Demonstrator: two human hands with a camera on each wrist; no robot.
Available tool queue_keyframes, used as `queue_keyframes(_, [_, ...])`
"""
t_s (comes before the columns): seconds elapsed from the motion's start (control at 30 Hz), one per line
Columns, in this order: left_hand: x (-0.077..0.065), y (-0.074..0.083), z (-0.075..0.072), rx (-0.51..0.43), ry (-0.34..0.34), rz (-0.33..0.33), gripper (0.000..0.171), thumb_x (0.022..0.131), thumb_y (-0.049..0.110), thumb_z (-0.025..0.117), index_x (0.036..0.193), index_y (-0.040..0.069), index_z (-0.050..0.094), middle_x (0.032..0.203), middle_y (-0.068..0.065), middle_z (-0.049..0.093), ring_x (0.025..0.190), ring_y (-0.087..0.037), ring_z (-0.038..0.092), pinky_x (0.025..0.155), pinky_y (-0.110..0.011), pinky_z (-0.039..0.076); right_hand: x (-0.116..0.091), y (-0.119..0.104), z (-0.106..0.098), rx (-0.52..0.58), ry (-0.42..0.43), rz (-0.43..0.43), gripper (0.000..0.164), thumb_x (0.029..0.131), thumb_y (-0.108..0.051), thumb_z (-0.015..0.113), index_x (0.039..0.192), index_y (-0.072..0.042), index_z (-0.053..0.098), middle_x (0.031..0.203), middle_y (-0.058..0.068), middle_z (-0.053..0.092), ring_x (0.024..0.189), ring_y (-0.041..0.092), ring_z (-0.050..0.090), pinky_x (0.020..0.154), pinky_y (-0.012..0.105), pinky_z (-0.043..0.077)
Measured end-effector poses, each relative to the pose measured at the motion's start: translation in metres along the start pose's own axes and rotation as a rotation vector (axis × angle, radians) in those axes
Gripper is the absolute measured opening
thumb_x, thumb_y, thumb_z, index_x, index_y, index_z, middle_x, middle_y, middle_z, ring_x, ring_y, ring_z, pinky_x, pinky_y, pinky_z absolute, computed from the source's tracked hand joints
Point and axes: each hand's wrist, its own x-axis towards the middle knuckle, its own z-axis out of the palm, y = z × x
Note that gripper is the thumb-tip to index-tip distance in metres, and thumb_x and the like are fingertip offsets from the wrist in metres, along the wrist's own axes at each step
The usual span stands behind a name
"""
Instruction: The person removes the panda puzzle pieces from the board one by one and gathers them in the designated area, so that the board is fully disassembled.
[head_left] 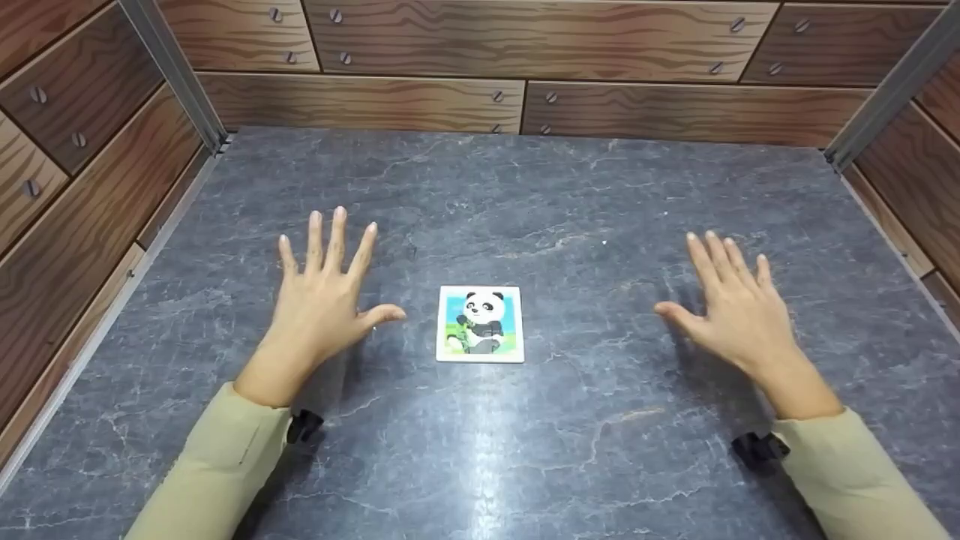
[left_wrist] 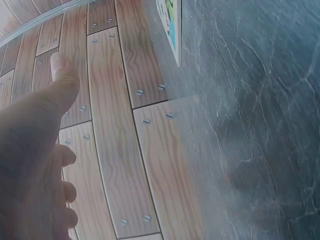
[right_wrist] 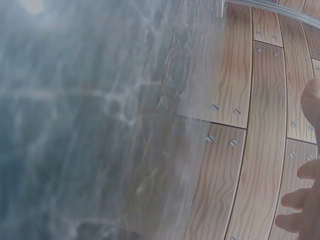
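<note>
A small square panda picture puzzle [head_left: 480, 325] with a white border lies flat on the grey marbled table [head_left: 570, 450], between the two hands. To its left my left hand [head_left: 319, 304] is spread palm down with nothing in it, the thumb pointing toward the picture. Farther off on the right side, my right hand [head_left: 739, 311] is also held out with straight fingers and holds nothing. Shadows lie under both hands. In the left wrist view only a corner of the panda picture [left_wrist: 172, 30] shows; the right wrist view has just fingers at its edge.
Wood-patterned panels [head_left: 525, 37] wall the table at the back and both sides. Grey metal posts [head_left: 176, 71] stand at the back corners. A dark wrist device [head_left: 760, 451] sits at the right cuff, another [head_left: 305, 426] at the left.
</note>
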Motion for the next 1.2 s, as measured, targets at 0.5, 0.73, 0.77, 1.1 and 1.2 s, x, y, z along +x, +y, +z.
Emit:
queue_keyframes(0.5, [0.007, 0.02, 0.008, -0.135, -0.067, 0.041, 0.099, 0.081, 0.072, 0.043, 0.15, 0.009, 0.011, 0.152, -0.02, -0.008, 0.138, -0.035, -0.009, 0.107, -0.056, 0.0, 0.017, -0.015, 0.016, 0.202, 0.241, -0.059, 0.069, 0.084, -0.042, 0.066, 0.135, -0.001, 0.046, 0.131, 0.023, 0.05, 0.115, 0.043, 0.049, 0.093, 0.056, 0.037])
queue_keyframes(0.73, [0.011, 0.034, 0.016, -0.255, -0.179, 0.048, 0.099, 0.081, 0.073, 0.039, 0.15, 0.007, 0.008, 0.151, -0.02, -0.011, 0.137, -0.034, -0.012, 0.108, -0.053, 0.0, 0.028, -0.03, 0.019, 0.382, 0.15, -0.001, 0.06, 0.089, -0.043, 0.059, 0.133, -0.004, 0.048, 0.122, 0.019, 0.057, 0.111, 0.037, 0.052, 0.087, 0.055, 0.04])
queue_keyframes(0.77, [0.012, 0.036, 0.018, -0.269, -0.194, 0.049, 0.099, 0.082, 0.071, 0.041, 0.15, 0.007, 0.008, 0.151, -0.02, -0.011, 0.137, -0.034, -0.012, 0.108, -0.053, 0.0, 0.03, -0.032, 0.02, 0.4, 0.143, -0.01, 0.059, 0.09, -0.042, 0.059, 0.132, -0.003, 0.048, 0.12, 0.019, 0.058, 0.109, 0.036, 0.053, 0.087, 0.054, 0.041])
queue_keyframes(1.1, [0.017, 0.046, 0.035, -0.434, -0.373, 0.061, 0.099, 0.084, 0.061, 0.053, 0.149, 0.006, 0.004, 0.15, -0.024, -0.014, 0.136, -0.036, -0.016, 0.108, -0.053, -0.004, 0.053, -0.062, 0.033, 0.581, 0.074, -0.07, 0.049, 0.09, -0.032, 0.062, 0.125, 0.002, 0.053, 0.107, 0.02, 0.061, 0.096, 0.033, 0.059, 0.081, 0.046, 0.048])
queue_keyframes(1.2, [0.018, 0.048, 0.039, -0.514, -0.429, 0.072, 0.098, 0.085, 0.059, 0.054, 0.149, 0.005, 0.003, 0.149, -0.026, -0.013, 0.136, -0.038, -0.016, 0.108, -0.053, -0.006, 0.057, -0.072, 0.034, 0.615, 0.044, -0.076, 0.047, 0.09, -0.029, 0.063, 0.124, 0.002, 0.054, 0.104, 0.018, 0.062, 0.093, 0.031, 0.06, 0.078, 0.043, 0.049])
